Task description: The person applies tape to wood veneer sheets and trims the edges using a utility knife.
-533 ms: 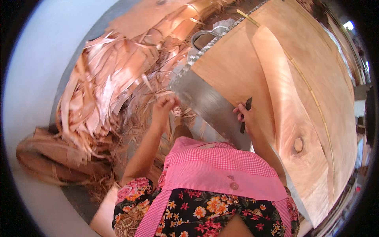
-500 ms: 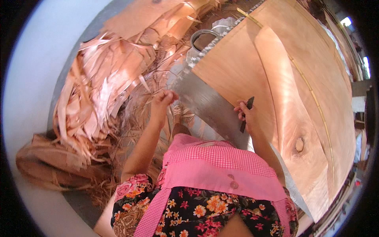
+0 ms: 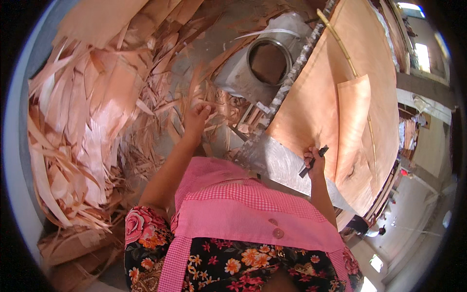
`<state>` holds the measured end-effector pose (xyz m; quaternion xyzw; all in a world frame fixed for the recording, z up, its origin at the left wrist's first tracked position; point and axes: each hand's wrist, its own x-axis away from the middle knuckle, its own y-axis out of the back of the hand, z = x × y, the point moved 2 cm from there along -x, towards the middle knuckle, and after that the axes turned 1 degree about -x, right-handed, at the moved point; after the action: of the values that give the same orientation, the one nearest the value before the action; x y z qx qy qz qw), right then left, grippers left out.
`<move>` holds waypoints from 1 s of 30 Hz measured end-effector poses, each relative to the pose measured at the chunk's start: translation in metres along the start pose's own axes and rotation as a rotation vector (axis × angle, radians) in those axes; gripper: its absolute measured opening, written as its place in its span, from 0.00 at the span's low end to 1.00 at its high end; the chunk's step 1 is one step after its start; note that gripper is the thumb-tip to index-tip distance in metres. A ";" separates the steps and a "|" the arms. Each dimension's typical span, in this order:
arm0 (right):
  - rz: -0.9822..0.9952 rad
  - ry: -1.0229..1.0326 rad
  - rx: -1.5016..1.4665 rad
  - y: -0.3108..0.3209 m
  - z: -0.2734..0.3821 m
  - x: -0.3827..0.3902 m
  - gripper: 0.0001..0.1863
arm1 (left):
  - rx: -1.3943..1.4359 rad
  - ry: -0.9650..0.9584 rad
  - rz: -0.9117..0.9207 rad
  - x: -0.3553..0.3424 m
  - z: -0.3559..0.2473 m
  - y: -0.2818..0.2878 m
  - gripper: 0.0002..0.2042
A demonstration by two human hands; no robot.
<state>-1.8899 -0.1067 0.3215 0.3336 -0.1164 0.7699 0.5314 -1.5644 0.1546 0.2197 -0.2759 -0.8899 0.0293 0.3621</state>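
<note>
My right hand [image 3: 316,163] is closed round a short, dark, flat bar that looks like a knife [image 3: 305,171], over the near edge of a stack of tan wood veneer sheets [image 3: 311,102]. A bare metal plate [image 3: 277,160] shows along the table edge beside it. My left hand [image 3: 198,117] hovers apart from the table, above scattered veneer scraps [image 3: 170,114]. Its fingers are curled together; whether they hold a thin strip I cannot make out. On the stack lies a curled veneer piece [image 3: 354,117], with a thin bamboo stick [image 3: 348,56] partly under it.
A large heap of torn veneer strips [image 3: 92,112] fills the left side. Past the table's left edge stands a round metal-rimmed container [image 3: 269,62] beside whitish plastic sheeting [image 3: 236,80]. Beams and bright windows [image 3: 422,57] show at the far right.
My view has swung, so the round container and more of the hall show. Both hands keep their curled grip; the right still has the dark knife-like bar. The curled veneer piece looks shorter, its far end folded.
</note>
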 end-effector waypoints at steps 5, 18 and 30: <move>-0.035 -0.007 -0.112 -0.008 0.002 0.003 0.11 | -0.258 -0.093 0.074 -0.027 -0.026 -0.010 0.12; -0.274 0.095 -0.038 -0.039 0.001 0.041 0.14 | -1.054 -1.119 0.339 -0.157 -0.185 -0.196 0.11; -0.218 -0.075 -0.250 -0.247 0.083 0.044 0.12 | -1.018 -0.577 0.750 -0.255 -0.199 -0.237 0.03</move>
<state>-1.6462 -0.0176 0.3683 0.3040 -0.1941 0.6741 0.6446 -1.3951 -0.2059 0.2655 -0.6815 -0.6982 -0.1964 -0.0977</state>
